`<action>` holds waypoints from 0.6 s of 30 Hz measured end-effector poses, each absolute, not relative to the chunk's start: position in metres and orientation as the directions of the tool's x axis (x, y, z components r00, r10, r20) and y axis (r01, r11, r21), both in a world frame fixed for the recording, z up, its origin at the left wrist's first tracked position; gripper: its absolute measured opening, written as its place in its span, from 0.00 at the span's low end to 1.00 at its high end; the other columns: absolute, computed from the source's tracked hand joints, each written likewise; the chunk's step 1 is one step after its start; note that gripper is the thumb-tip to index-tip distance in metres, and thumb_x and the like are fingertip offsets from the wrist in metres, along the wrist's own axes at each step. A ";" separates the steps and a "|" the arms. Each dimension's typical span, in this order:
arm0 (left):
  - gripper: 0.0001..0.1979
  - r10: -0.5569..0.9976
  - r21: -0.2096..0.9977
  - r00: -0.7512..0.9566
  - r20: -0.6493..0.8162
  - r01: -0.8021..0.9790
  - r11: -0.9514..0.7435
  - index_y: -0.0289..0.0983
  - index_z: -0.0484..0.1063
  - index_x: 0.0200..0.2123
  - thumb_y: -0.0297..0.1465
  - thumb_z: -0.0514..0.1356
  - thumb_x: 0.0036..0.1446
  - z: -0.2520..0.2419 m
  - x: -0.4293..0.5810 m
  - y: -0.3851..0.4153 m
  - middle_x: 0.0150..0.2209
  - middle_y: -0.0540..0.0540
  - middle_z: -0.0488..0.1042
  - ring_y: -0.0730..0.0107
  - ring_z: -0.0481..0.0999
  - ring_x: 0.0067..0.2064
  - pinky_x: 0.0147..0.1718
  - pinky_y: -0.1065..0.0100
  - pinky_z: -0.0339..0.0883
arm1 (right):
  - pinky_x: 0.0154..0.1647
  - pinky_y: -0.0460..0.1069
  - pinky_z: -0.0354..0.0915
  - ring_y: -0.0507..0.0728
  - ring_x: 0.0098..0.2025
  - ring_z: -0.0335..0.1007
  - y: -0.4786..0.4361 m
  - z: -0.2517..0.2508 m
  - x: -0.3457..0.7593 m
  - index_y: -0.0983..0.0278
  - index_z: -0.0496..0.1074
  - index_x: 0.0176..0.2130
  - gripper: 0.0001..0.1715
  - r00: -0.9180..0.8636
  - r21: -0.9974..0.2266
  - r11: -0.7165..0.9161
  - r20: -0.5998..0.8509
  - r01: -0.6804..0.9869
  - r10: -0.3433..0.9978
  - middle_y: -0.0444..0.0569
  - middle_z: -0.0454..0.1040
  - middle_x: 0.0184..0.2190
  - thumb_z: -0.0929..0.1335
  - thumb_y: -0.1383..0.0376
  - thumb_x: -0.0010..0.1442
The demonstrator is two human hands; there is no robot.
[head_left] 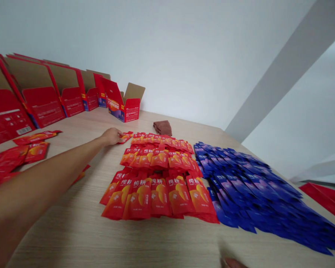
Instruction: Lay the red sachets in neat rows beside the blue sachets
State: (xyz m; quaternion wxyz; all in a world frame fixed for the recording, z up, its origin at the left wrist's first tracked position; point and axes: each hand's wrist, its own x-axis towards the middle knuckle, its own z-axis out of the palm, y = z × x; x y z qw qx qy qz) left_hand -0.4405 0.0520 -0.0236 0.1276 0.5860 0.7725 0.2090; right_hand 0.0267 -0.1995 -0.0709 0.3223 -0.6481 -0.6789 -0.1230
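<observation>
My left hand (111, 136) reaches far across the table, its fingers closed on the edge of a red pouch (126, 137) at the back left of the red rows. Those rows are overlapping red pouches (159, 195) printed with orange fruit, laid out in the middle. To their right spreads a wide bank of overlapping blue pouches (248, 186). Only a blurred bit of my right hand (232, 262) shows at the bottom edge, near the table front, and what its fingers do is hidden.
Several open red cartons (44, 106) line the left back, and one open carton (124, 108) stands angled nearer the wall. Loose red pouches (12, 160) lie at the left, partly behind my forearm. A folded brown cloth (163, 127) sits behind the rows. Something red (325, 199) is at the far right.
</observation>
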 end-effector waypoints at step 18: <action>0.26 0.973 0.428 -0.214 0.084 0.890 0.159 0.35 0.83 0.55 0.35 0.72 0.52 -0.007 -0.456 0.047 0.44 0.43 0.87 0.61 0.83 0.43 0.41 0.72 0.70 | 0.22 0.39 0.59 0.53 0.32 0.87 -0.165 -0.087 0.022 0.52 0.87 0.28 0.42 0.044 -0.289 0.165 0.599 0.943 0.800 0.42 0.73 0.17 0.54 0.45 0.75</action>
